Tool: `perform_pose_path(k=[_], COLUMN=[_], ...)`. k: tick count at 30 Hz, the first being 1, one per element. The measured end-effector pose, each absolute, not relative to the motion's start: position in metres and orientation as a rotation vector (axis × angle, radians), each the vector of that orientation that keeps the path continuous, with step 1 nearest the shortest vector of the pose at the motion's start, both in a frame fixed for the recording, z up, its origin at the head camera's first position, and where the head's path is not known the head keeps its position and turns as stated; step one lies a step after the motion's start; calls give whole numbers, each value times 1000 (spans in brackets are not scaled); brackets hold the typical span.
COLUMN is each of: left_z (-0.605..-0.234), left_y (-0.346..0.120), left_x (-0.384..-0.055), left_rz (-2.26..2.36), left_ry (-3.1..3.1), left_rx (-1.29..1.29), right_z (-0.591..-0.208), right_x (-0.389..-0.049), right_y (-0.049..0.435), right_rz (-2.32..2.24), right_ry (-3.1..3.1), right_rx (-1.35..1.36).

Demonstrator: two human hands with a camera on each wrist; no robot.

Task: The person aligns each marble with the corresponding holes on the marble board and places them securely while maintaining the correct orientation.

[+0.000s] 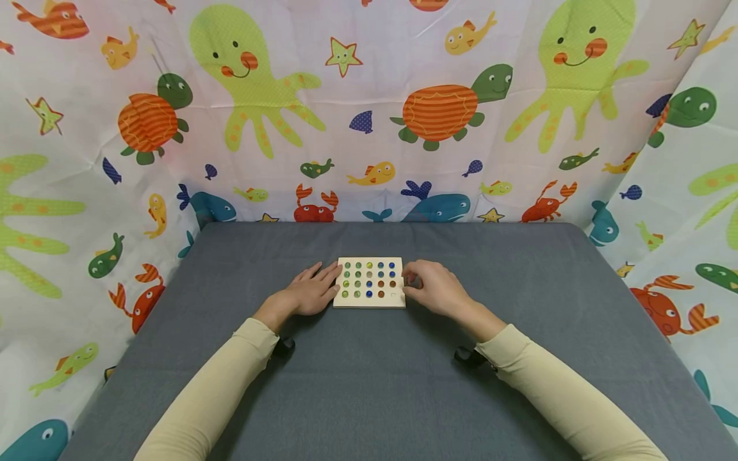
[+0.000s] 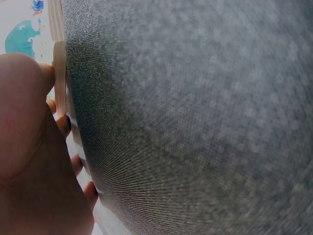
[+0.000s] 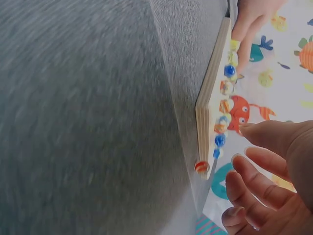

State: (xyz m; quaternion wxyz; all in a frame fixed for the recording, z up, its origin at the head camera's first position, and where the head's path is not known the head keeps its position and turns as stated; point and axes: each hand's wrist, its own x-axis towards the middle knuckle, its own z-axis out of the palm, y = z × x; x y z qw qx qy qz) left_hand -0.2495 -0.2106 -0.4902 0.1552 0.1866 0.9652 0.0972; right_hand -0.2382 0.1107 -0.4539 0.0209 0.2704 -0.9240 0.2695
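A pale wooden board (image 1: 369, 303) lies flat, with rows of glass marbles (image 1: 369, 283) in its holes: green and yellow to the left, blue and orange to the right. Its near right hole holds no marble. My left hand (image 1: 308, 291) rests at the board's left edge, its fingers spread and touching it. Over the right edge, my right hand (image 1: 439, 288) hovers with loosely bent fingers. In the right wrist view, a red-orange marble (image 3: 201, 167) sits by the board's edge, apart from the thumb and fingertips; the hand partly hides this spot in the head view.
A grey cloth covers the table (image 1: 369, 384). Behind and at both sides hangs a white curtain (image 1: 346, 96) printed with sea animals. Dark bands (image 1: 469, 356) show under both sleeves at the wrists.
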Motion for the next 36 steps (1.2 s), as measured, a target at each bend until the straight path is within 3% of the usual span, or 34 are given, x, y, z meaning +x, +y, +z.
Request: perform_pose_path(k=[36], left_z=[-488], left_y=[-210], left_x=[-246], left_rz=[281], left_ry=[2775], left_rx=[533], right_z=[-474], right_x=[-284], right_y=[128], right_rz=[1030], right_ry=[-2990], right_rx=[868])
